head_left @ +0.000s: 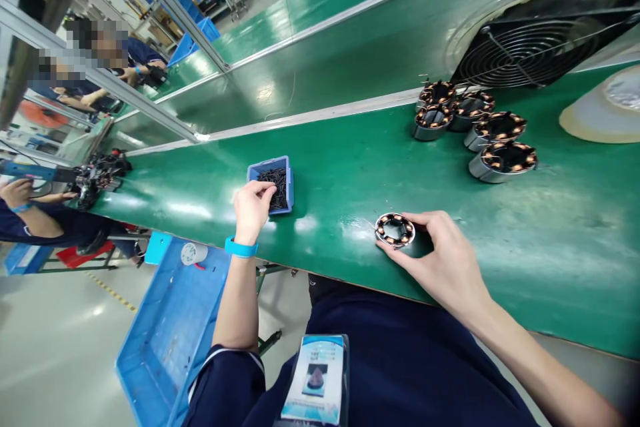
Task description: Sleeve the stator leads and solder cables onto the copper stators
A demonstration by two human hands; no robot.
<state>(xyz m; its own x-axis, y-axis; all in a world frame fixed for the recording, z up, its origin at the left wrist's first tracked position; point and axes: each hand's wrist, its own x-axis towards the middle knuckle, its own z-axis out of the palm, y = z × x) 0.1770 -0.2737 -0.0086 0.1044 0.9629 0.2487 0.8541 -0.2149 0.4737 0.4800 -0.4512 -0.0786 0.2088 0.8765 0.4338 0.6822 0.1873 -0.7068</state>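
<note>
My left hand (251, 208), with a blue wristband, reaches into a small blue tray (287, 177) of thin dark pins, its fingertips pinched together among them. What they grip is too small to make out. My right hand (439, 253) holds a round metal stator (395, 229) with copper windings flat on the green belt (200, 200); thumb and fingers curl round its rim.
Several more wound stators (475, 130) stand at the back right, beside a large fan grille (530, 50) and a tape roll (607, 110). A big blue crate (167, 337) sits by my left knee. Other people work at the left end of the belt.
</note>
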